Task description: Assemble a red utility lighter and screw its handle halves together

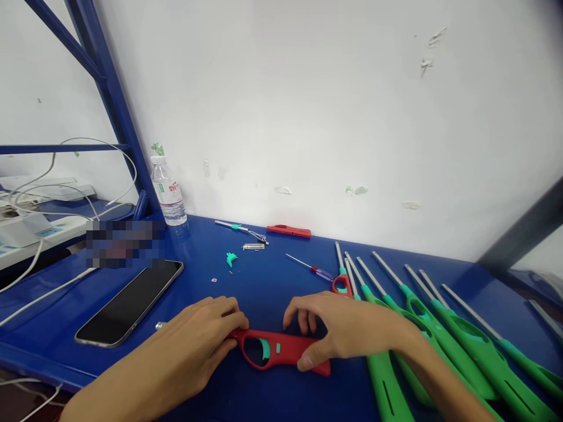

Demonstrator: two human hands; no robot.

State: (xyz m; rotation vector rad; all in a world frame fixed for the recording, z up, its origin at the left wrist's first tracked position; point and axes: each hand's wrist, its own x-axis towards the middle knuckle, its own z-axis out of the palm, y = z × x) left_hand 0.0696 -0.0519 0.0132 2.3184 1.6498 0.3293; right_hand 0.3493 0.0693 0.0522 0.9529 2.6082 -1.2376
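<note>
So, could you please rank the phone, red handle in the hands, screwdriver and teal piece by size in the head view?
1. Phone and red handle: too close to rank, the handle being partly covered
2. Screwdriver
3. Teal piece

A red lighter (292, 346) has a teal trigger (265, 348), green lighters (492, 360) have silver rods (387, 268), and the tabletop (264, 287) is plain blue.

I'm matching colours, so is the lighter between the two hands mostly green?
No, the lighter is mostly red, with a turquoise trigger and a small turquoise patch.
</note>
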